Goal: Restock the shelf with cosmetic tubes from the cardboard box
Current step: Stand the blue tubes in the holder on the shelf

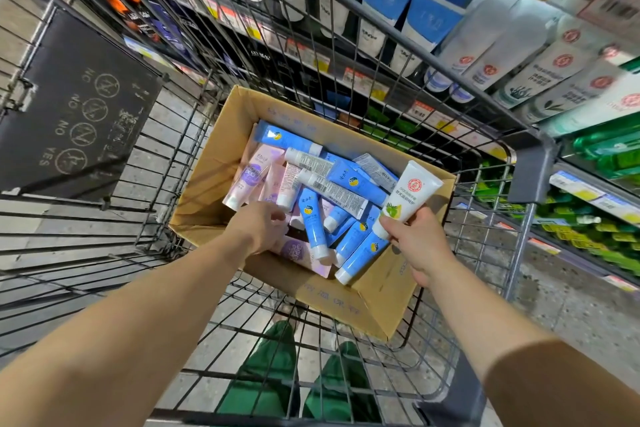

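An open cardboard box [207, 180] sits in a wire shopping cart [346, 24]. Inside lie several blue tubes [313, 224] and pink tubes [254, 172], jumbled together. My right hand [415, 239] is shut on a white tube with a green leaf print [408, 196], held above the box's right side. My left hand [258, 225] reaches down into the box among the tubes, fingers curled; whether it grips one is hidden. The shelf [519, 45] beyond the cart holds rows of upright white, blue and green tubes.
A dark sign panel [79, 107] hangs on the cart's left wall. Price tags [422, 111] line the shelf edges. Lower shelves at right hold green packages [595, 232]. My green trouser legs [277, 374] show through the cart's floor.
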Demonstrator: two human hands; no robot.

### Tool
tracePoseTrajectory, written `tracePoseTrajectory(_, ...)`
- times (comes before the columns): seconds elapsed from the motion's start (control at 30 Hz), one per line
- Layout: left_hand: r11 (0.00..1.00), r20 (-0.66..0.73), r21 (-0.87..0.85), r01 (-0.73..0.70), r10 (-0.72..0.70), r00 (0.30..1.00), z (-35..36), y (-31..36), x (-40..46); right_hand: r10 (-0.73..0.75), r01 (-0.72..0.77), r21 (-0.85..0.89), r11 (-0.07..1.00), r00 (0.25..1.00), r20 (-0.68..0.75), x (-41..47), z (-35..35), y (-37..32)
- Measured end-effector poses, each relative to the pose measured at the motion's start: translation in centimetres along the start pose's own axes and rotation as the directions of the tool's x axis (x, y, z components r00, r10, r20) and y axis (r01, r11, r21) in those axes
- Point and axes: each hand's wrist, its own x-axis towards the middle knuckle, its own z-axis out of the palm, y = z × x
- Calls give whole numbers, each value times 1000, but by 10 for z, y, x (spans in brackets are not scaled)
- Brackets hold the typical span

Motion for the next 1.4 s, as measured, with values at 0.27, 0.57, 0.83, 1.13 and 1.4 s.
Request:
tracePoseTrajectory(0.27,991,-171,-80,-104,89,981,16,31,6,5,-4,-33,999,999,36,7,-3,8)
tracePoseTrajectory(0.57,896,-280,287,-339,416,865,15,56,37,-35,39,-74,996,998,46,8,-1,10)
tracePoseTrajectory(0.83,760,36,589,-273,313,949,14,55,38,-32,35,-69,997,998,50,6,-1,10)
tracePoseTrajectory(1.13,916,407,-393,-87,258,876,-11,29,3,-12,14,-42,999,998,60,1,-2,10)
tracePoseTrajectory(1.4,517,555,-783,345,330,764,3,16,-12,15,-11,-52,999,997,75,-6,-2,13)
